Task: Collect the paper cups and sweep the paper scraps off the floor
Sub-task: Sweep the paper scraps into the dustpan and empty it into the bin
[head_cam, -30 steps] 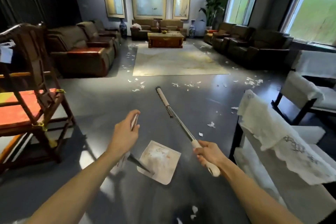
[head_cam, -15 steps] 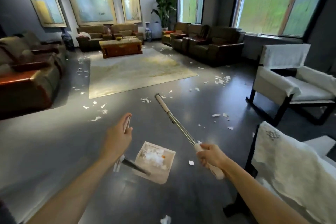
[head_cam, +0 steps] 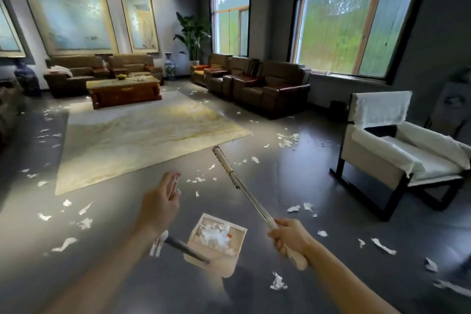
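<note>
Both hands busy, well apart. Left hand (head_cam: pixel 160 202) at 11 o'clock, fingers curled round the thin upper end of the dustpan handle (head_cam: pixel 187 250); the rod runs down from under the wrist into the dustpan (head_cam: pixel 224 264). The pan hangs between the two forearms, dead centre, mouth facing 12, with a white heap of collected scraps (head_cam: pixel 214 233) inside. Right hand (head_cam: pixel 289 237) at 1 o'clock, clamped on the cream grip of the broom handle (head_cam: pixel 248 195); the metal shaft points up and away toward 11, far tip over the floor (head_cam: pixel 293 186) near the rug (head_cam: pixel 142 140) corner. Can't make out a broom head. Loose paper scraps (head_cam: pixel 287 141) all over the dark floor: thick cluster at 1 o'clock in front of the brown armchairs (head_cam: pixel 267 89), a scatter at 12 just off the rug edge, more at 9–10 on the left, a few at 3–4 near the white chair (head_cam: pixel 397 150), one crumpled bit close in at 5. Can't pick out any paper cups at this resolution.
</note>
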